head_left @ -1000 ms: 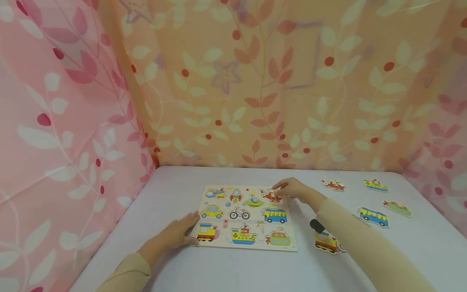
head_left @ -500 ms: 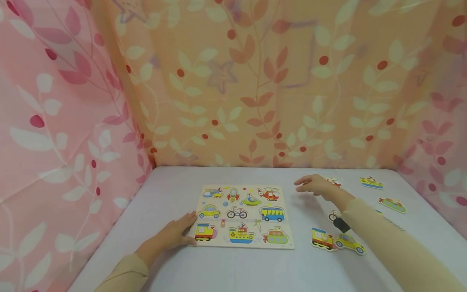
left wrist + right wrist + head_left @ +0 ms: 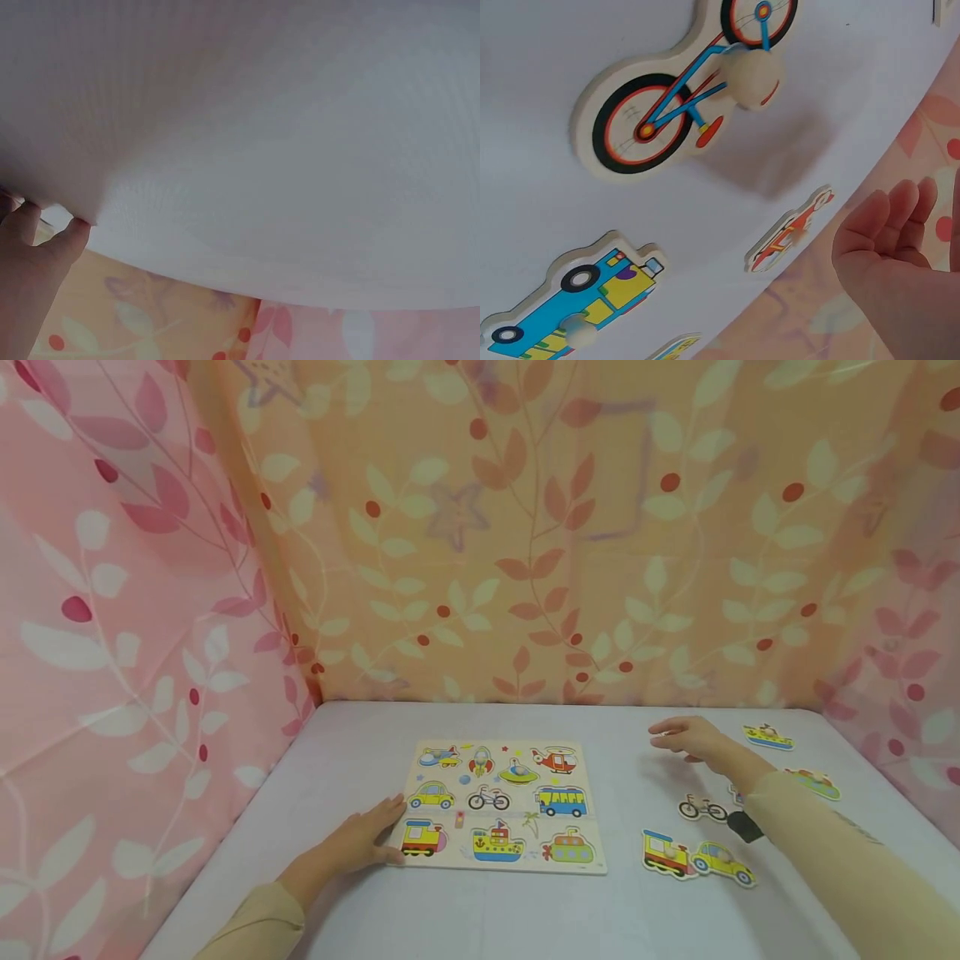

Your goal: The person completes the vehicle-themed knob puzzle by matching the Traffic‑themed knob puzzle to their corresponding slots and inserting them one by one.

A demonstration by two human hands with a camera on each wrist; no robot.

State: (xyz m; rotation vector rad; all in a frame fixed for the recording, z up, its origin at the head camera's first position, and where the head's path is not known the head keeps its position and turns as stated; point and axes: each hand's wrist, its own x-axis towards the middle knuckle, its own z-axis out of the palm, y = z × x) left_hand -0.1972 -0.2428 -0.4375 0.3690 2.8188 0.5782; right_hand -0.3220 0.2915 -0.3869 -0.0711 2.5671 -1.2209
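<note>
Your puzzle board [image 3: 480, 818] lies flat, your left hand [image 3: 363, 837] touching its nine-o'clock edge, fingers relaxed. Toward two o'clock, your right hand [image 3: 697, 742] hangs half-open, empty, near the helicopter piece [image 3: 786, 229]. You seem at a pick-up step; it likely calls for pinching its knob [image 3: 799, 236].

On the counter [image 3: 525, 918], before the curtain [image 3: 420, 568]: puzzle board [image 3: 457, 858], left hand [image 3: 366, 837] at its left edge; along its back row, from left, plane piece [image 3: 439, 758], rocket piece [image 3: 481, 763], saucer piece [image 3: 518, 772]; well right of the board, nearest the front, train piece [image 3: 664, 853], car piece [image 3: 723, 862] close against its right; behind these, bicycle piece [image 3: 702, 808], with bus piece [image 3: 592, 298] to its right; farther right, submarine piece [image 3: 817, 783], boat piece [image 3: 768, 737] behind that; behind the bicycle piece, helicopter piece [image 3: 786, 234], near the right hand [image 3: 693, 742]
</note>
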